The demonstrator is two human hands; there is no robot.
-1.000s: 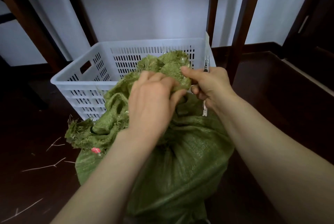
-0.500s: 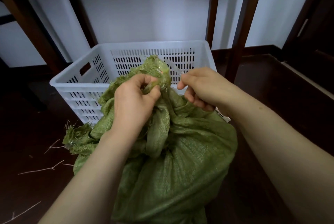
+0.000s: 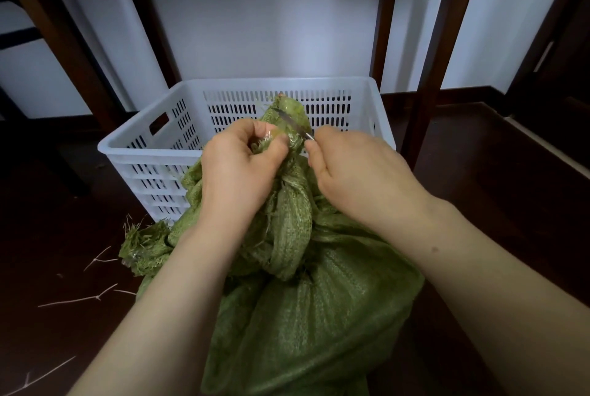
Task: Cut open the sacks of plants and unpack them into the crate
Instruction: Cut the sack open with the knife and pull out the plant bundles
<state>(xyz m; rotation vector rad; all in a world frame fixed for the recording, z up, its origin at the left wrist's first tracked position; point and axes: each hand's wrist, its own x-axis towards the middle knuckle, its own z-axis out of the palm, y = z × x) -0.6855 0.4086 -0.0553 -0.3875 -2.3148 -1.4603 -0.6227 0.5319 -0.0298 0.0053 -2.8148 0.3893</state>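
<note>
1. The left hand is clenched round the bunched neck of the green woven sack, with thumb and fingers pinching the frayed fabric near its top.
2. The right hand, just beside it, grasps a knife. Its fingers are curled over the handle, which is mostly hidden.
3. The thin dark blade slants up and to the left from the right hand and lies against the topmost fold of the sack.
4. The sack stands upright on the floor between the forearms, full and closed, its neck gathered into folds. A frayed corner sticks out to the left.
5. Straight behind the sack stands a white slotted plastic crate, which the sack touches or overlaps at the near wall.
6. Thin pale twigs lie scattered on the dark floor to the left.
7. Dark wooden posts rise behind the crate before a pale wall.
</note>
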